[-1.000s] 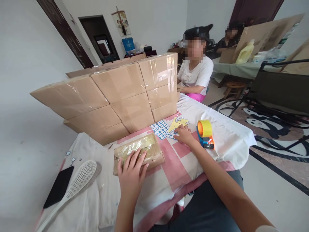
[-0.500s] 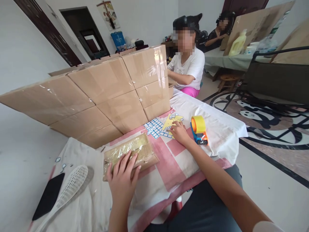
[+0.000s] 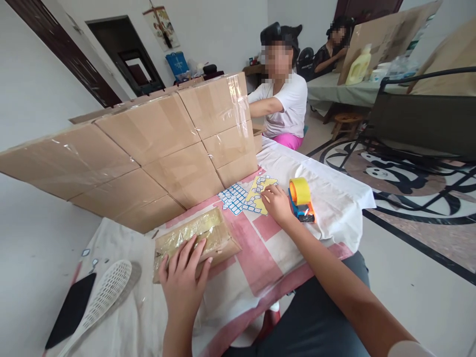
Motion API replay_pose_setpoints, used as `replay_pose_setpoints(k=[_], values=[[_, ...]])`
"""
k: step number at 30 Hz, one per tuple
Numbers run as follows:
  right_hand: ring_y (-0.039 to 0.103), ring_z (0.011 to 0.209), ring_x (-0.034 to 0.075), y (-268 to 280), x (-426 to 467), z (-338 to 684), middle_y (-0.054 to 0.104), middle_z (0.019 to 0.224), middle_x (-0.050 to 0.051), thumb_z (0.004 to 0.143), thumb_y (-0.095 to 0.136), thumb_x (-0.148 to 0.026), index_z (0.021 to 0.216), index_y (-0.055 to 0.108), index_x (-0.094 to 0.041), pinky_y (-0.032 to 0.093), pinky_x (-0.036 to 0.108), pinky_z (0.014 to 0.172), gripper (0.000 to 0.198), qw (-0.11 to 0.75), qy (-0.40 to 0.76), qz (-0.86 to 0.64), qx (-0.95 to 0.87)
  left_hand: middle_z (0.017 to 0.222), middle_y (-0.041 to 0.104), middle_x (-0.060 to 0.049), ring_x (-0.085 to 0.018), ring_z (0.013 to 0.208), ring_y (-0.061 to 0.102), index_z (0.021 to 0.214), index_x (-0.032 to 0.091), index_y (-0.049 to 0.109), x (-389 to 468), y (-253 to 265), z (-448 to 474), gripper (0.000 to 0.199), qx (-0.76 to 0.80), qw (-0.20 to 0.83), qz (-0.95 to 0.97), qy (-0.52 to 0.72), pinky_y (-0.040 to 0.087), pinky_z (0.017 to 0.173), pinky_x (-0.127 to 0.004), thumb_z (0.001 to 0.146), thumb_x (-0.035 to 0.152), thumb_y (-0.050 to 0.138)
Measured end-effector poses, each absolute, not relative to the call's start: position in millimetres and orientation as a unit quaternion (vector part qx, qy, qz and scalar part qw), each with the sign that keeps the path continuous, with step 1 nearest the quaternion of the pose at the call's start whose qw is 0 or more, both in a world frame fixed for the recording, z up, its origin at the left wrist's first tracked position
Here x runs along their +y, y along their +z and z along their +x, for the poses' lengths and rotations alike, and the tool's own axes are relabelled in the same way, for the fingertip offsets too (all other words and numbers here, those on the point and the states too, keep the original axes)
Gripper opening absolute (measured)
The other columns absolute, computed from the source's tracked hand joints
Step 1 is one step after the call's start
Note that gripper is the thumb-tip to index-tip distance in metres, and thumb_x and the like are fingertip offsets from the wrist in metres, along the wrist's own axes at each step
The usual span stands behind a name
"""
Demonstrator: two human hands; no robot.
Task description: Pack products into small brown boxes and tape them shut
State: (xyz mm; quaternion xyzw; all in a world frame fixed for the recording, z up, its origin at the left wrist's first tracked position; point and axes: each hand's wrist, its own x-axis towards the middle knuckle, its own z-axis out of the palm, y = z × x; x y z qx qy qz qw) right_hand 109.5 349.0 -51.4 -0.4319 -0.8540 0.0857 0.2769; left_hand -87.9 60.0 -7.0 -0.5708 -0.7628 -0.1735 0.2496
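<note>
My left hand (image 3: pixel 182 277) lies with spread fingers on a small cardboard box (image 3: pixel 230 243) covered with clear tape on top. My right hand (image 3: pixel 277 201) is at the edge of a yellow sheet (image 3: pixel 256 188) bearing small white, blue-edged label stickers. Its thumb and fingertips are drawn together; anything between them is too small to make out. A second label sheet (image 3: pixel 234 198), a blue-and-white grid, lies partly beside and under the yellow one. Just right of my right hand stands a tape dispenser (image 3: pixel 302 201) with a yellow roll.
Stacked taped cardboard boxes (image 3: pixel 167 148) form a wall along the table's far side. A white plastic swatter (image 3: pixel 107 287) and a black flat object (image 3: pixel 72 310) lie at left. A person in a white shirt (image 3: pixel 286 109) sits beyond the boxes; another person (image 3: pixel 330 54) is farther back.
The view has shifted slightly, moving the scene left. My right hand has drawn a little to the right across the yellow sheet. My left hand stays on the box.
</note>
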Motion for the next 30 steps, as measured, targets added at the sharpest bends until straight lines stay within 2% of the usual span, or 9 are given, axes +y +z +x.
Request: replay_pose_setpoints(k=[3,7,10,18,24,30], values=[[0.052,0.114,0.027,-55.1,347.5,108.8,0.065,0.122,0.012,0.102,0.046,-0.024,0.102,0.073,-0.019,0.042,0.034,0.093,0.028,0.221,0.079,-0.433,-0.87,0.145,0.061,-0.004,-0.027,0.131,0.056,0.14,0.032,0.055,59.7,-5.4,-86.2,0.044,-0.766,0.249,-0.568,-0.171,0.023,0.117,-0.05,0.097,0.041,0.054],[0.056,0.107,0.026,-60.3,346.5,105.3,0.07,0.108,0.011,0.097,0.056,-0.027,0.099,0.073,-0.019,0.042,0.032,0.089,0.018,0.184,0.094,-0.423,-0.882,0.145,0.061,-0.004,-0.027,0.13,0.056,0.14,0.032,0.056,59.7,-5.6,-85.9,0.044,-0.766,0.249,-0.568,-0.171,0.023,0.117,-0.05,0.096,0.04,0.054],[0.058,0.103,0.026,-59.4,345.0,103.2,0.071,0.103,0.011,0.096,0.058,-0.032,0.102,0.074,-0.02,0.042,0.033,0.088,0.021,0.166,0.097,-0.431,-0.882,0.145,0.061,-0.003,-0.027,0.131,0.056,0.139,0.032,0.056,60.4,-6.2,-86.6,0.044,-0.763,0.249,-0.571,-0.172,0.022,0.117,-0.049,0.096,0.041,0.055],[0.059,0.105,0.029,-55.0,336.5,98.4,0.072,0.107,0.013,0.1,0.05,-0.038,0.103,0.077,-0.021,0.044,0.035,0.086,0.032,0.14,0.091,-0.458,-0.873,0.143,0.063,-0.004,-0.028,0.128,0.058,0.138,0.032,0.058,61.0,-5.8,-84.8,0.044,-0.762,0.254,-0.566,-0.186,0.022,0.117,-0.049,0.094,0.04,0.056],[0.061,0.105,0.027,-51.2,331.1,96.6,0.073,0.107,0.013,0.102,0.045,-0.026,0.101,0.077,-0.019,0.046,0.034,0.088,0.033,0.126,0.083,-0.462,-0.874,0.141,0.064,-0.005,-0.029,0.125,0.059,0.137,0.032,0.058,62.1,-5.6,-85.0,0.044,-0.753,0.27,-0.571,-0.186,0.024,0.114,-0.05,0.094,0.041,0.055],[0.064,0.102,0.025,-50.8,328.6,95.4,0.072,0.106,0.013,0.102,0.044,-0.023,0.1,0.074,-0.018,0.048,0.031,0.083,0.03,0.116,0.072,-0.463,-0.876,0.138,0.066,-0.005,-0.029,0.12,0.061,0.135,0.033,0.059,63.1,-4.7,-85.9,0.044,-0.748,0.281,-0.572,-0.186,0.032,0.101,-0.048,0.093,0.042,0.055]])
